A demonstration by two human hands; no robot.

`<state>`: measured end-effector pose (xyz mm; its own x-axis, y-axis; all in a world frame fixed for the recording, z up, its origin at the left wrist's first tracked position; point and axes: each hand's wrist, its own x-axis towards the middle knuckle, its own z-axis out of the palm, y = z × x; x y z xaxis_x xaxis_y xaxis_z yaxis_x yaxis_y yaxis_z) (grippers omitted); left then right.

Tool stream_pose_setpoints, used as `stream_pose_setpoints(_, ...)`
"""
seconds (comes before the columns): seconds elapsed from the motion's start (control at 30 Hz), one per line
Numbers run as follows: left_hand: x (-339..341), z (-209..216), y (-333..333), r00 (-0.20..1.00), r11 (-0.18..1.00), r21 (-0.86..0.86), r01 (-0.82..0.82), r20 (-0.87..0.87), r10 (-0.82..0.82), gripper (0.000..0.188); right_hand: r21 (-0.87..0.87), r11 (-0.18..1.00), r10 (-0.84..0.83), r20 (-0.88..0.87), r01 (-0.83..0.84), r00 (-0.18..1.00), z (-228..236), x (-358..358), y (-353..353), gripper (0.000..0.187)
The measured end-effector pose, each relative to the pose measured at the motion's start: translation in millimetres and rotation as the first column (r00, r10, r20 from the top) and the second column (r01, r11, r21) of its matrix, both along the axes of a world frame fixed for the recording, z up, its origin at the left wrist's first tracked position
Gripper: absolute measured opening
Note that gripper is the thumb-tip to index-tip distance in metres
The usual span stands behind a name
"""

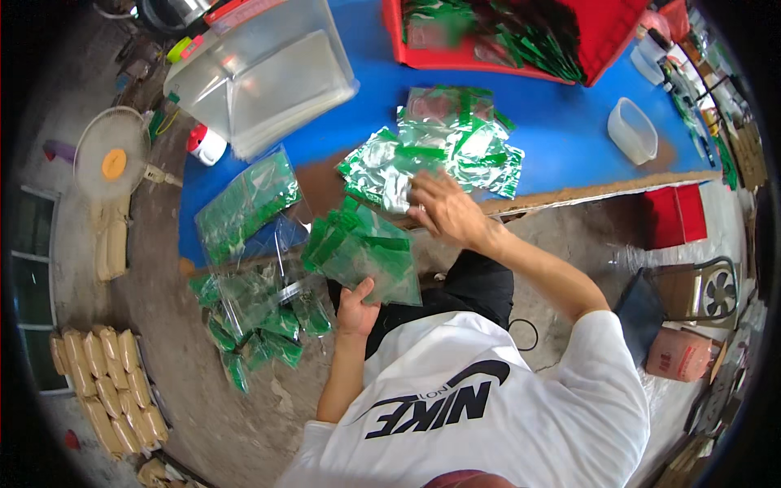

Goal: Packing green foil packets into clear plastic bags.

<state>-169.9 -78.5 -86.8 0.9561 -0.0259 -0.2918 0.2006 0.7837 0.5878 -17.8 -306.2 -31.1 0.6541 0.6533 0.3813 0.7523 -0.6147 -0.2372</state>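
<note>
A fanned stack of green-and-transparent plastic bags (370, 256) is held at its lower edge by my left hand (358, 309), thumb on top, close to my lap. My right hand (449, 213) is over the near edge of a loose pile of shiny silver-and-green packets (455, 150) on the table. Its fingers are spread and slightly blurred, and I see nothing held in them. To the left lies a large clear bag with flat green packets (252, 199) inside, on the table's corner. Below it hangs a clear bag of green packets (268, 317).
A red bin (488, 67) with more green packets stands at the back of the blue table (561, 122). Clear plastic sheets (285, 89) lie at the back left, near a red-and-white bottle (207, 145). A translucent tub (632, 132) sits right. A fan (112, 154) stands left.
</note>
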Motion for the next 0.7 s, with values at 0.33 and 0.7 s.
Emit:
stream_pose_setpoints(0.33,-14,-9,6,0.994,0.999,-0.013,-0.036,-0.108,0.034,0.054,-0.026,0.986,0.164,0.112,-0.162,0.980,5,56,31,0.040)
stream_pose_setpoints(0.7,-4,-2,-11,0.984,0.964,-0.218,-0.154,-0.122,0.129,0.046,0.327,0.923,0.334,-0.429,-0.201,0.839,23,11,44,0.036)
